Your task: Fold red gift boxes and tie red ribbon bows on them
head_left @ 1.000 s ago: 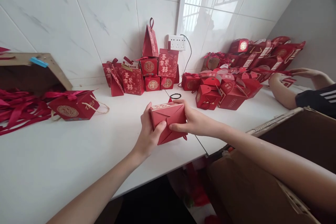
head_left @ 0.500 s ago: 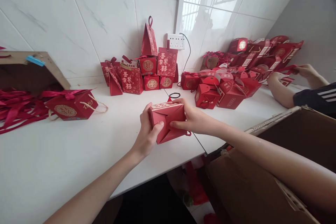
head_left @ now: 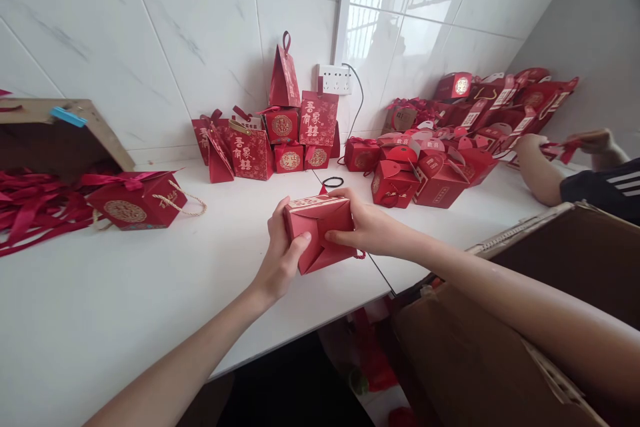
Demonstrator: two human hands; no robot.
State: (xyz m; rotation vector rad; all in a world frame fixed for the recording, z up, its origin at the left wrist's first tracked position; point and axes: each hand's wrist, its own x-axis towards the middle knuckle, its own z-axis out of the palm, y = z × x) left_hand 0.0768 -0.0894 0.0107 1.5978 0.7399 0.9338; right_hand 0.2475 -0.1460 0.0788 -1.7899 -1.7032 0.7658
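Both of my hands hold a small red gift box [head_left: 327,220] above the front part of the white table [head_left: 220,273]. Its face with overlapping folded flaps is turned toward me. My left hand [head_left: 283,253] grips the left side, thumb pressed on the flaps. Around the right side is my right hand [head_left: 367,227], its thumb on the same face and its other fingers partly hidden behind the box. A red cord sticks out at the lower right of the box. Behind the box lies a black ring [head_left: 333,181] on the table.
Several red boxes [head_left: 253,153] are stacked by the wall, and more [head_left: 440,183] at the right. At left are a ribboned box [head_left: 145,203] and a ribbon pile [head_left: 40,207]. A cardboard carton [head_left: 470,347] stands front right. Another person's hand [head_left: 597,141] holds red ribbon.
My hands and the box have hardly moved. At the far right, the other person's hand has shifted slightly right and down with the ribbon.
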